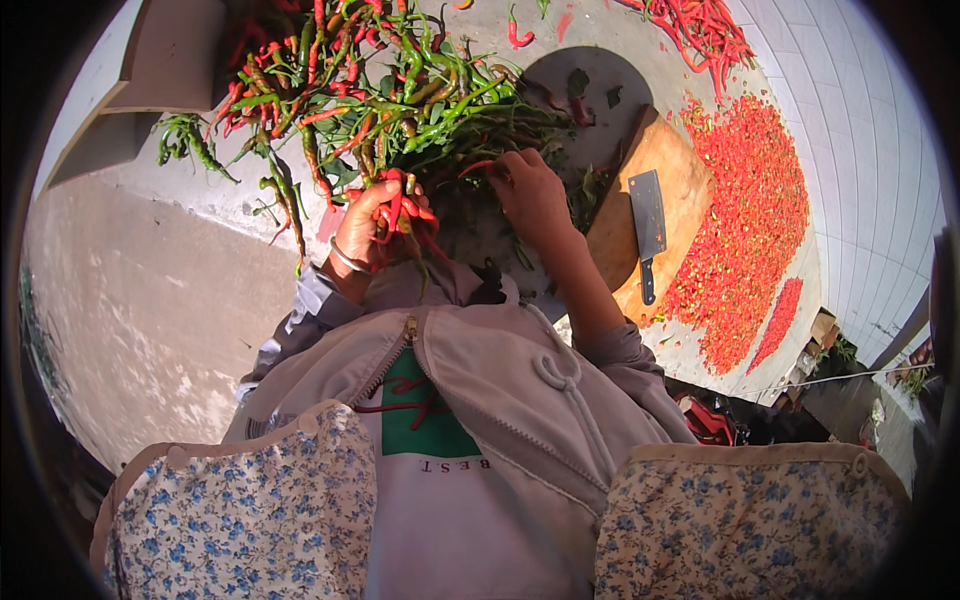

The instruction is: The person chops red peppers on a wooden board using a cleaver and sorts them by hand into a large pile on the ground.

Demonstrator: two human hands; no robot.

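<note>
Several red chili peppers (405, 214) are bunched in my left hand (365, 225), which wears a silver-coloured bangle and is closed around them. To its right, my right hand (529, 191) has its fingers drawn together at a red chili (478, 166); part of that chili sticks out to the left of the fingers. Just beyond both hands lies a heap of red and green chili peppers (420, 90) with stems and leaves. Shade covers the leafy part of the heap between my hands, so little detail shows there.
A cleaver (648, 217) lies on a wooden cutting board (679, 172) at the right. Past the board are chopped red chilies (750, 225) spread on the concrete floor (172, 300), with a pile of whole red chilies (701, 34) above them. A light-coloured panel structure (161, 56) stands at the upper left.
</note>
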